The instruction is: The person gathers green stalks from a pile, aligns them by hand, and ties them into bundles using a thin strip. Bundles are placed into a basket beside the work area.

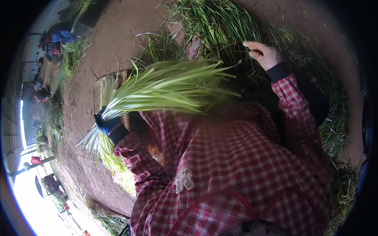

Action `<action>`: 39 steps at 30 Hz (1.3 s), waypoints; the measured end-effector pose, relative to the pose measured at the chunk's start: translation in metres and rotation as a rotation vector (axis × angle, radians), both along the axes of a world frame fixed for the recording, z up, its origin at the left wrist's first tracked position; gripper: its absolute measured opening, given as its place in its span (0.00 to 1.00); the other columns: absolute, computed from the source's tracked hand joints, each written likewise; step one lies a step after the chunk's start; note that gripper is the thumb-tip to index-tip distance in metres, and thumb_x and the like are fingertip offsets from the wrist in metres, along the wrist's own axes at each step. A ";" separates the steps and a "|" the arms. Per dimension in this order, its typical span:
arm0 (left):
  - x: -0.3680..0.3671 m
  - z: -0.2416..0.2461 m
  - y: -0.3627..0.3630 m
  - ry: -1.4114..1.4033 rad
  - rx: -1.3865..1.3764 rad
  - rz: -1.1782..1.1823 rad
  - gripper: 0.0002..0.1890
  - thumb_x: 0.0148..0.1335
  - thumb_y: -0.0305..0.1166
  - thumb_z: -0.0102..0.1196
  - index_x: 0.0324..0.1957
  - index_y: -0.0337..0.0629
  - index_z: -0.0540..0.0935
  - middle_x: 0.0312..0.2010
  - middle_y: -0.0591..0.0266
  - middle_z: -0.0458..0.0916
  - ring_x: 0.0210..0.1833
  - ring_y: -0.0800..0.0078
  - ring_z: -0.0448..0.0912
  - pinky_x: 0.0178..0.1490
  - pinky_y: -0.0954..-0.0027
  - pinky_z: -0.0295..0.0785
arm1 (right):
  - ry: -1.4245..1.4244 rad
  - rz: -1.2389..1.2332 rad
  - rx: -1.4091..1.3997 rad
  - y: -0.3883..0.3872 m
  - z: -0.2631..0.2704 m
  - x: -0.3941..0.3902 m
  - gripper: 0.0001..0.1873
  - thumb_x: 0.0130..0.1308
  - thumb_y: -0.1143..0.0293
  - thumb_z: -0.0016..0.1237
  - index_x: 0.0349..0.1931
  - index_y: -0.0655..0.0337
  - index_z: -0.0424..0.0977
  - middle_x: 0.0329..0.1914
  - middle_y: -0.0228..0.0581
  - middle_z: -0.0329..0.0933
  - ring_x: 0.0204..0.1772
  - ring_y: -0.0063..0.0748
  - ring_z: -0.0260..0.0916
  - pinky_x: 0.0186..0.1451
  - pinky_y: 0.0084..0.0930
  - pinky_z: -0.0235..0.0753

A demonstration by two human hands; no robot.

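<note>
My left hand (107, 121), in a blue glove, grips a bundle of long leafy green stalks (165, 85). Their pale ends point left and down past the hand, while the leaves fan out to the right. At the upper right is my right hand (264, 54), pale and perhaps gloved, with thumb and fingers apart and nothing between them. It is by the edge of a large heap of darker green leaves (218, 26). More pale stalks (109, 88) stand behind the held bundle, and yellow-green leaves (125, 177) lie below my left hand.
Brown bare ground (85, 124) carries scattered leaf bits. Loose greens (333, 129) lie along the right. A person in blue (63, 37) is at the upper left near another heap of greens (71, 56). A dark crate (125, 230) shows at the bottom edge.
</note>
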State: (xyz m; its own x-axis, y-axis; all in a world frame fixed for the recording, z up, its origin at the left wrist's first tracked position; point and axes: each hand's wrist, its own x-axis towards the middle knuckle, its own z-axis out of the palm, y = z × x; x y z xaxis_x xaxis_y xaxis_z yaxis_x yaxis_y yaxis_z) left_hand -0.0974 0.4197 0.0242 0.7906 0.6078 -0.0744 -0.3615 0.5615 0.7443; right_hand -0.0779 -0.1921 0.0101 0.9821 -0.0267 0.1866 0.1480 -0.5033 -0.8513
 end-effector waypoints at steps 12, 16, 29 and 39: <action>-0.006 0.003 -0.005 0.029 0.035 0.027 0.17 0.56 0.45 0.53 0.29 0.40 0.80 0.31 0.57 0.81 0.40 0.60 0.76 0.54 0.56 0.66 | 0.059 0.150 -0.058 0.078 0.041 -0.016 0.09 0.58 0.62 0.54 0.32 0.56 0.80 0.26 0.31 0.79 0.25 0.21 0.74 0.27 0.19 0.72; -0.013 -0.001 -0.004 0.033 0.001 -0.032 0.21 0.59 0.48 0.47 0.31 0.37 0.80 0.33 0.54 0.81 0.41 0.56 0.76 0.55 0.53 0.65 | 0.408 0.209 0.297 0.065 0.041 -0.031 0.10 0.63 0.66 0.50 0.35 0.66 0.78 0.26 0.36 0.79 0.20 0.15 0.69 0.15 0.13 0.63; -0.013 0.008 -0.020 0.040 0.071 0.065 0.20 0.61 0.47 0.46 0.33 0.38 0.80 0.34 0.54 0.80 0.43 0.57 0.76 0.55 0.53 0.65 | 0.018 0.664 -0.346 0.190 0.050 -0.042 0.15 0.52 0.54 0.58 0.30 0.57 0.78 0.23 0.37 0.78 0.22 0.30 0.75 0.29 0.32 0.75; -0.023 -0.022 0.022 0.024 0.002 0.057 0.17 0.54 0.47 0.53 0.26 0.42 0.80 0.31 0.56 0.81 0.41 0.57 0.77 0.56 0.52 0.65 | 0.149 0.041 0.441 0.049 0.043 -0.021 0.11 0.63 0.76 0.48 0.45 0.63 0.76 0.36 0.36 0.79 0.31 0.17 0.73 0.30 0.15 0.76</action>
